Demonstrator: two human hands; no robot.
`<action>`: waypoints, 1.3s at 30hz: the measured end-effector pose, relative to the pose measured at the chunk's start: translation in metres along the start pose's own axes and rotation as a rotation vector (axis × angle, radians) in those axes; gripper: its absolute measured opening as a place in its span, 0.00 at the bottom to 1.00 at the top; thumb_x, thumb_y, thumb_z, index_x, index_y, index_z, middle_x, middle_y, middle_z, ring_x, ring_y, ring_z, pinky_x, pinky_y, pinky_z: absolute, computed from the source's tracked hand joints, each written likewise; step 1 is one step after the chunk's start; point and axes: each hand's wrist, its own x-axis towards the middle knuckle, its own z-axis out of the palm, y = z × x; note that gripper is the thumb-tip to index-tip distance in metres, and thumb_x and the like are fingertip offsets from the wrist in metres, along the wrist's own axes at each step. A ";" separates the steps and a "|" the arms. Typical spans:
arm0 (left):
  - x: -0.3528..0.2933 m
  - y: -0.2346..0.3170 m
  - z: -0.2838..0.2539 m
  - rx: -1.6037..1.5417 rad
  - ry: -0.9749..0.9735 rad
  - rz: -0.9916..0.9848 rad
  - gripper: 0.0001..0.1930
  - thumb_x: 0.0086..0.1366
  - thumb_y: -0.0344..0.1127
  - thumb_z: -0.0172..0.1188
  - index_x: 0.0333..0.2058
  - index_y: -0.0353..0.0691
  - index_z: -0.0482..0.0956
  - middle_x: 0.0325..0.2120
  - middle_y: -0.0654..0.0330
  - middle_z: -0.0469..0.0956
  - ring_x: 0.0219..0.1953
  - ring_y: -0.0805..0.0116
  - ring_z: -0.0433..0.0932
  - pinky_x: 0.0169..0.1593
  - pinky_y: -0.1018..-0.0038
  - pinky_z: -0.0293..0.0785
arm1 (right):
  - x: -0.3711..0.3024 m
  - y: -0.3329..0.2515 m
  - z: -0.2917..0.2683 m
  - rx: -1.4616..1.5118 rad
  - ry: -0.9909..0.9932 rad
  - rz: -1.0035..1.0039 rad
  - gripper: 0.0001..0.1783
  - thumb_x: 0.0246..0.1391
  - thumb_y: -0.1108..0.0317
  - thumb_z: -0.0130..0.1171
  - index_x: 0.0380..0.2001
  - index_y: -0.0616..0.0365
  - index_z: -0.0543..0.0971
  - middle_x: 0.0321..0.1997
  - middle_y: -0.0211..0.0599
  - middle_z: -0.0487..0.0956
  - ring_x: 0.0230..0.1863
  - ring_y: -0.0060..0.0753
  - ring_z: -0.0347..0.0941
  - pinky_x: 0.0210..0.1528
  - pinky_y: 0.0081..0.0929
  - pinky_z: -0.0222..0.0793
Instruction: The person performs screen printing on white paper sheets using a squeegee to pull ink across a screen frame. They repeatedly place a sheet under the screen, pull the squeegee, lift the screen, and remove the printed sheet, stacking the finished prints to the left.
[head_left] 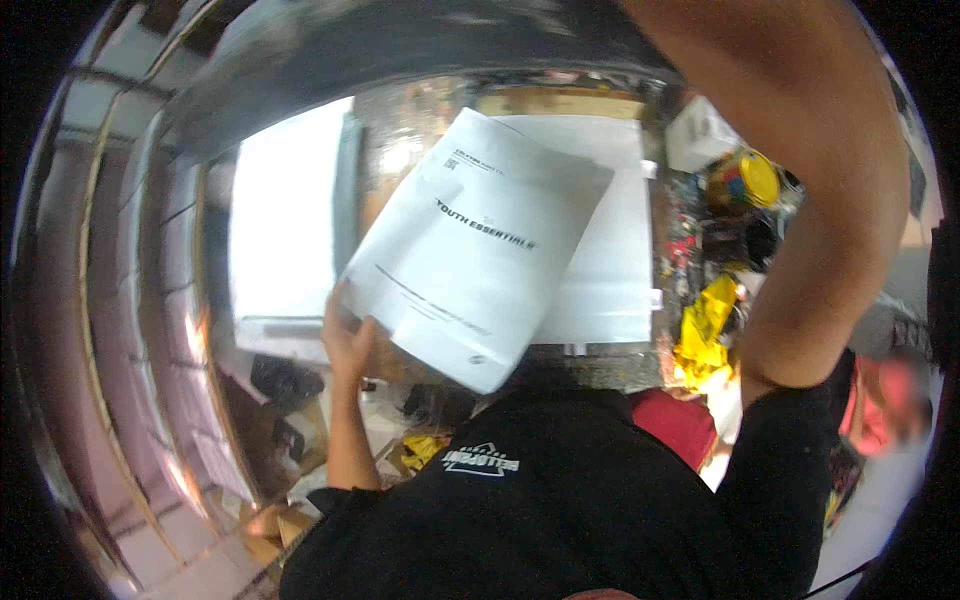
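Note:
My left hand (345, 340) grips the lower left corner of a flat white plastic package (470, 250) with black print, held tilted in front of my chest. The package covers part of a white sheet (610, 260) lying on the work surface behind it. My right forearm (810, 200) is raised and arches up across the right side of the view to the top edge. Its hand is out of the picture. My black shirt (540, 500) fills the lower middle.
A round tub with a yellow lid (752, 176) and crumpled yellow material (708, 325) sit in clutter at the right. Another person (885, 395) is at the far right. A red item (680, 420) lies below the table edge. Cardboard and dark objects (285, 385) cover the floor at the lower left.

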 end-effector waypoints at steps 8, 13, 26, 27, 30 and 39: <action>0.148 -0.104 -0.246 0.774 0.070 0.122 0.35 0.53 0.25 0.60 0.64 0.40 0.71 0.56 0.45 0.78 0.43 0.55 0.83 0.47 0.63 0.78 | -0.030 -0.010 0.026 -0.045 0.098 0.081 0.27 0.62 0.49 0.50 0.53 0.57 0.80 0.47 0.57 0.82 0.47 0.51 0.80 0.53 0.42 0.71; 0.171 -0.039 -0.121 0.596 0.332 0.132 0.40 0.55 0.56 0.74 0.60 0.39 0.74 0.54 0.40 0.77 0.57 0.51 0.78 0.60 0.60 0.72 | -0.057 -0.049 0.024 0.015 0.046 0.197 0.30 0.57 0.54 0.54 0.61 0.56 0.72 0.37 0.59 0.81 0.44 0.62 0.78 0.50 0.55 0.70; -0.144 0.002 0.100 -1.212 -0.417 -1.040 0.60 0.59 0.84 0.41 0.73 0.37 0.45 0.69 0.40 0.55 0.69 0.47 0.59 0.73 0.52 0.54 | -0.361 -0.116 0.189 0.387 -0.653 0.260 0.22 0.50 0.50 0.69 0.44 0.53 0.83 0.42 0.38 0.82 0.45 0.46 0.78 0.43 0.44 0.76; -0.143 -0.013 0.113 -1.171 -0.370 -1.120 0.59 0.59 0.85 0.41 0.72 0.38 0.50 0.67 0.42 0.59 0.65 0.48 0.65 0.71 0.54 0.58 | -0.383 -0.121 0.209 0.340 -0.555 0.206 0.25 0.49 0.49 0.70 0.46 0.52 0.82 0.40 0.37 0.80 0.44 0.44 0.77 0.42 0.44 0.76; -0.146 -0.036 0.126 -1.129 -0.433 -1.034 0.59 0.60 0.85 0.37 0.74 0.42 0.44 0.72 0.45 0.53 0.74 0.47 0.53 0.74 0.51 0.49 | -0.391 -0.117 0.243 0.238 -0.549 0.088 0.32 0.44 0.55 0.73 0.52 0.54 0.79 0.45 0.39 0.79 0.45 0.46 0.75 0.44 0.43 0.75; -0.143 0.008 0.112 -0.955 -0.274 -1.219 0.62 0.58 0.87 0.33 0.74 0.38 0.44 0.70 0.46 0.60 0.70 0.47 0.61 0.69 0.51 0.59 | -0.173 0.053 0.407 0.131 -0.392 0.112 0.25 0.52 0.50 0.68 0.49 0.49 0.79 0.42 0.36 0.78 0.44 0.46 0.77 0.40 0.49 0.76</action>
